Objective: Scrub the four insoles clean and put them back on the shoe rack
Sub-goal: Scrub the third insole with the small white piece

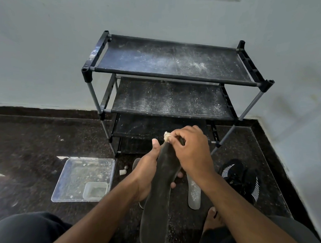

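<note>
In front of a dusty black shoe rack [174, 75], the person's left hand [146, 174] wraps around a dark insole [162, 187], propping it upright to steady it, while the right hand [190, 149] pinches a pale scrubber [166, 136] against its upper tip.

The dark speckled floor [32, 141] carries everything here, and I take the black shoe rack [173, 79] standing on it against the wall as my mark. In front of the rack and to its left lies a clear plastic tray [70, 196], with a small white bit [122, 172] on the floor between tray and rack. In front of the rack's right leg lies a pale insole [194, 194], just right of that a black shoe with white stripes [240, 179], and my own bare foot [213, 218] rests on the floor nearer me than the insole.
</note>
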`<state>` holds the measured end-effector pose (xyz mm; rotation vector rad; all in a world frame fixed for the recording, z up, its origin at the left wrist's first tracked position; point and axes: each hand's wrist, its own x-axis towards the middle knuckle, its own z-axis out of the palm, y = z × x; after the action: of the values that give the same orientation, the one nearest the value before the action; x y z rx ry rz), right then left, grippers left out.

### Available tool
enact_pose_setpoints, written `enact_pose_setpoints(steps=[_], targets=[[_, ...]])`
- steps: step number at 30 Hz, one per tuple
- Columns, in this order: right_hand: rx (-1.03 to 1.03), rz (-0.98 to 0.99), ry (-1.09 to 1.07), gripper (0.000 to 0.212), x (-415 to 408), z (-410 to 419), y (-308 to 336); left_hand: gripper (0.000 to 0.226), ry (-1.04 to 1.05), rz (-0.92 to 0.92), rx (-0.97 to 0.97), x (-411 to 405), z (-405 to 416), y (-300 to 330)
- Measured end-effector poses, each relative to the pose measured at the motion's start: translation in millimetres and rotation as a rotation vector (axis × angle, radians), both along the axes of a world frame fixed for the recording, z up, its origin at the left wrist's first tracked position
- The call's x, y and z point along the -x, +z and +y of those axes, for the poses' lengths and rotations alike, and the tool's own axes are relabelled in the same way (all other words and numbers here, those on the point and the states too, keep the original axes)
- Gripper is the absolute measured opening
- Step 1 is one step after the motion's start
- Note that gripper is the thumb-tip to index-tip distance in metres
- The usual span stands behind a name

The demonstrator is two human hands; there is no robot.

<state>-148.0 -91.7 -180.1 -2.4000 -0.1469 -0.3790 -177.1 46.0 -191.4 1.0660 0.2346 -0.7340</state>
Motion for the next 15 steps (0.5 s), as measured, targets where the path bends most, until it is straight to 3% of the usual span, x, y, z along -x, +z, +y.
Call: enact_pose_setpoints(steps=[6, 10, 15], targets=[[0.049, -0.048, 0.172, 0.008, 12.5, 9.9, 0.7, 0.09, 0.047, 0.049, 0.016, -6.3, 1.9, -3.7], [0.089, -0.064, 0.03, 0.01, 0.0, -1.2, 1.6, 0.09, 0.017, -0.018, 0.045, -5.1, 1.2, -3.0], [-0.056, -0.031, -0.107, 0.005, -7.5, -17.5, 7.6, 0.079, -0.015, -0.042, 0.023, -4.8, 2.0, -0.3]])
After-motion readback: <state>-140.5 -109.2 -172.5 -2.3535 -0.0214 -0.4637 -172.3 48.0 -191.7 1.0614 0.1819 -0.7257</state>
